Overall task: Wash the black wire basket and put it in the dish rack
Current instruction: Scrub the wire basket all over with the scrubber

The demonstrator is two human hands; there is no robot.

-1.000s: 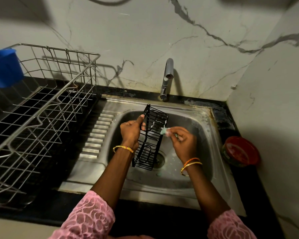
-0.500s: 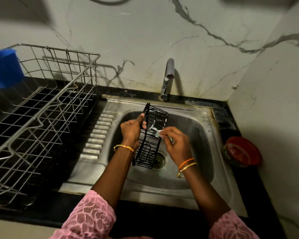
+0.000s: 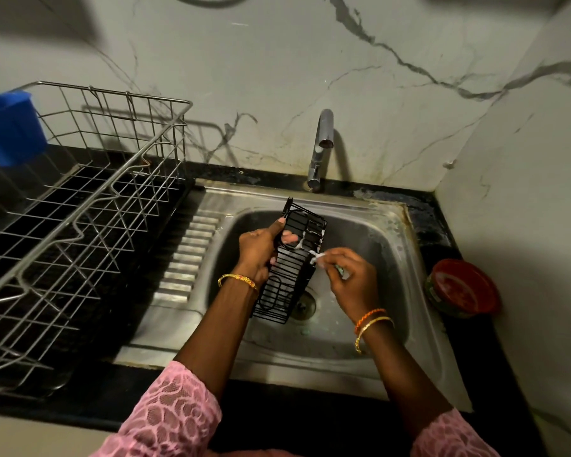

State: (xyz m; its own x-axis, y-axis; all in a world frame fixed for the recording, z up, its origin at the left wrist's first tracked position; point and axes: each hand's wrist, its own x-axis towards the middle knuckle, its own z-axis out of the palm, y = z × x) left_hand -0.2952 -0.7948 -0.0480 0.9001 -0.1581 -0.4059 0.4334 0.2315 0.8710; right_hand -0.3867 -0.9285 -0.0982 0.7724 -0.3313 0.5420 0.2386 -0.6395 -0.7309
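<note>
Scrubbing step: our left hand (image 3: 257,250) grips the black wire basket (image 3: 290,262) tilted over the sink (image 3: 393,245), our right hand (image 3: 351,280) pinches a soapy scrubber (image 3: 320,258) at its edge, so we should work every wire before rinsing.

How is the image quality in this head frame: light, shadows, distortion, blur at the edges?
Head view: dim light with dark corners; the faucet and dish rack cast shadows on the marble wall; wide-angle bending curves the rack's wires; the blue cup at the left edge is smeared; the black wire basket and both hands stay sharp.
</note>
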